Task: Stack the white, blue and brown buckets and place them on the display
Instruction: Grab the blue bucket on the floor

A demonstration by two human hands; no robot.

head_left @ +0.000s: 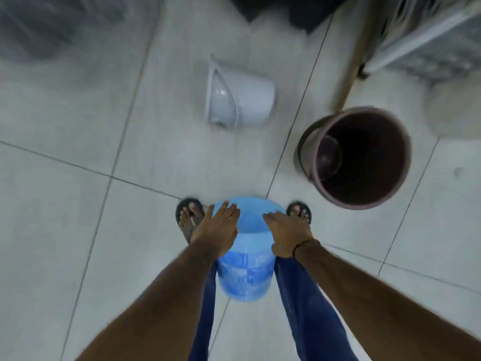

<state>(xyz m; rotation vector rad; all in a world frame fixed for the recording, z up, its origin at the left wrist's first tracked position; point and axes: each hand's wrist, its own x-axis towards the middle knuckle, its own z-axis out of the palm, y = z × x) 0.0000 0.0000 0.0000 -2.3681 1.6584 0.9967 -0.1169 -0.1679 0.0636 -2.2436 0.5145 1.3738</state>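
A blue bucket (247, 259) is between my legs, its open mouth pointing forward over the floor. My left hand (217, 230) grips its left side near the rim and my right hand (287, 234) grips its right side. A white bucket (242, 101) lies on its side on the floor ahead, mouth facing left. A brown bucket (361, 157) stands upright to the right, with its dark handle hanging down its left side.
The floor is light grey tiles (78, 204). A wooden pole (354, 56) leans at the upper right beside a grey wire rack (426, 35). Dark objects (281, 9) sit at the top edge. My feet wear sandals on either side of the blue bucket.
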